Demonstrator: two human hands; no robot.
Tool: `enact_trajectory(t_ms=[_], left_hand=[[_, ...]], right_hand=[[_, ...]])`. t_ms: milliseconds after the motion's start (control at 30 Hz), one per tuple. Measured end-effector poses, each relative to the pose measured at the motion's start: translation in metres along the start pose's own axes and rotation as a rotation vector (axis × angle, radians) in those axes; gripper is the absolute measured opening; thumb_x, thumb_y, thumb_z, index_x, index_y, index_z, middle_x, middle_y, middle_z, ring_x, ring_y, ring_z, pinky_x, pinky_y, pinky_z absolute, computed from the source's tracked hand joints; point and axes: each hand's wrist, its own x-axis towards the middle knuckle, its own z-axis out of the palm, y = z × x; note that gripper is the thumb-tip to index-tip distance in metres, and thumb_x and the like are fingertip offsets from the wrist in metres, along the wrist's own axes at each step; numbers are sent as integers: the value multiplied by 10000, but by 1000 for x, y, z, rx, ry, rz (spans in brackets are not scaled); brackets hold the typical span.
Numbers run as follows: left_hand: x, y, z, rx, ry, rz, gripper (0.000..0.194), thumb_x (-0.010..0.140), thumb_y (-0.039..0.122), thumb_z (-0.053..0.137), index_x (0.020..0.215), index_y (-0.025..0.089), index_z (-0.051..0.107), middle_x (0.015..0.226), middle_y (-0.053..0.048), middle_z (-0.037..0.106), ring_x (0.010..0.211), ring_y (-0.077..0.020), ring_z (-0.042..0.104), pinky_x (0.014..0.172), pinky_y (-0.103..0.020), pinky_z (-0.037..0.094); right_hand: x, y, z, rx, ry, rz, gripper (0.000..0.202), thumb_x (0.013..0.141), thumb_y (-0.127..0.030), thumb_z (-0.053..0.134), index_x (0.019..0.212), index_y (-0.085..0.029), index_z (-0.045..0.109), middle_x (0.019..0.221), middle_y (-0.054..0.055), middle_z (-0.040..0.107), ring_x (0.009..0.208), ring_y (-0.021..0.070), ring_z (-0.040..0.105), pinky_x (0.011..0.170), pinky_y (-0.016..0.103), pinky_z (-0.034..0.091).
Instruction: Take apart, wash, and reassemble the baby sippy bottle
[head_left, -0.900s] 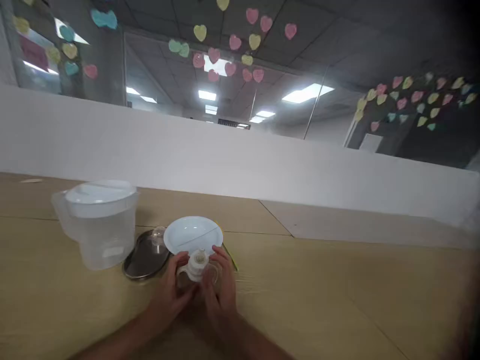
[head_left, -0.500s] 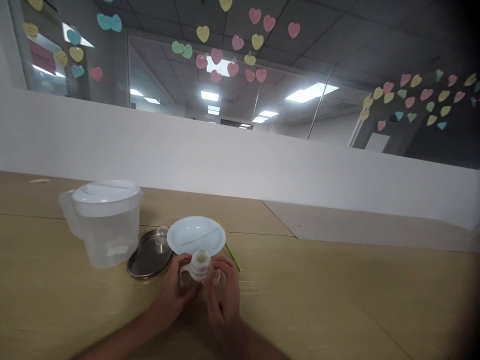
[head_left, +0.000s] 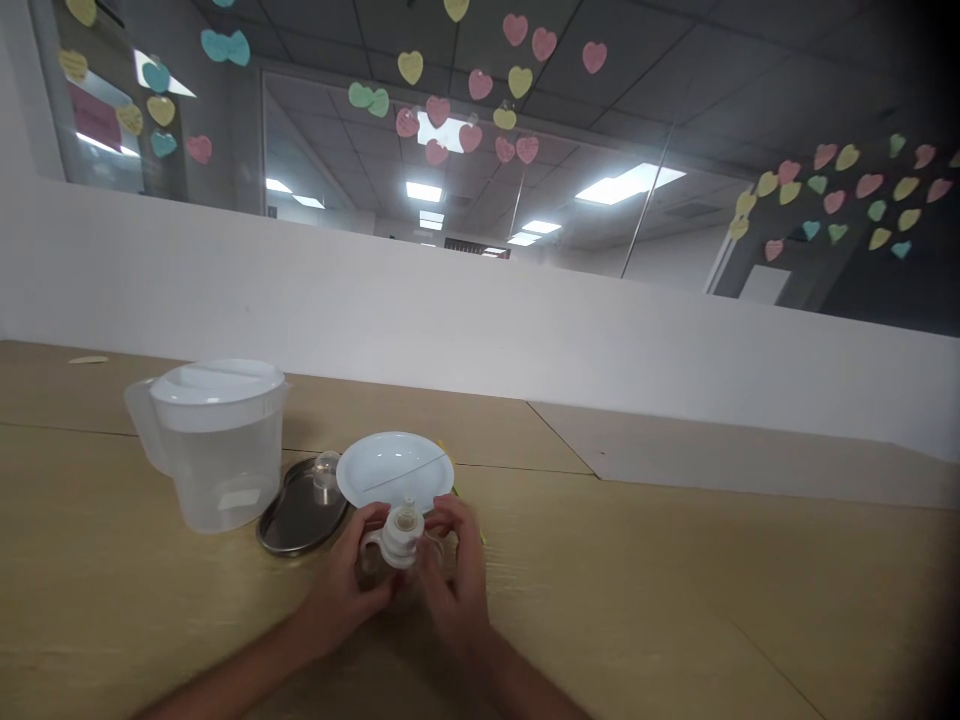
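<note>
One small white cup top [head_left: 400, 540], stepped in rings, a translucent spout at its crown and a looped handle at its left; we find it held between both hands, near side of the bowl, its lower part too covered to describe. Left hand [head_left: 345, 580]: fingers partly curled, gripping the handle side. Right hand [head_left: 461, 575]: fingers bent round the opposite side, holding it.

Beyond, just behind the hands, one white bowl [head_left: 394, 453], a thin rod [head_left: 405, 473] lying across it. One yellow-green stick [head_left: 457, 491], mostly hidden by bowl and right hand. Left of the bowl, one dark metal tray [head_left: 296, 525] bearing a clear cap [head_left: 326, 480]. Farther left, one lidded translucent pitcher [head_left: 225, 470]. All these we list upon the wood-toned bench [head_left: 637, 590], before a white wall [head_left: 375, 310].
</note>
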Motion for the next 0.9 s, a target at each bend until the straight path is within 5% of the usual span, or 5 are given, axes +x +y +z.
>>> enact_trajectory(t_ms=[267, 433, 633, 900], left_hand=[[-2, -1, 4, -50, -15, -16, 491, 716, 192, 590, 1173, 196, 411, 1152, -83, 549, 1059, -223, 541, 922, -376, 440], [-6, -2, 7, -20, 18, -87, 637, 679, 200, 635, 1247, 198, 346, 1214, -112, 516, 1142, -250, 494, 963, -411, 416], [-4, 5, 6, -50, -112, -51, 654, 705, 217, 616, 1279, 211, 302, 1252, -117, 508, 1141, -247, 505, 975, -420, 414], [-4, 5, 5, -39, -75, -79, 666, 691, 172, 604, 1272, 239, 285, 1199, -79, 548, 1074, -218, 554, 925, -392, 454]], right_hand=[[16, 1, -6, 264, -323, 271, 447, 743, -291, 594, 1152, -239, 421, 1074, 53, 573, 992, 189, 553, 857, 343, 445], [14, -4, -2, 8, -150, 246, 471, 629, -259, 705, 1051, -223, 498, 975, 36, 563, 925, 190, 534, 844, 330, 435], [11, 1, -9, 132, -247, 98, 277, 840, -386, 494, 1044, -213, 565, 961, 49, 533, 899, 176, 528, 808, 316, 450], [14, -5, -4, -50, -154, 109, 256, 716, -321, 629, 898, -190, 505, 886, 25, 562, 813, 160, 547, 731, 296, 462]])
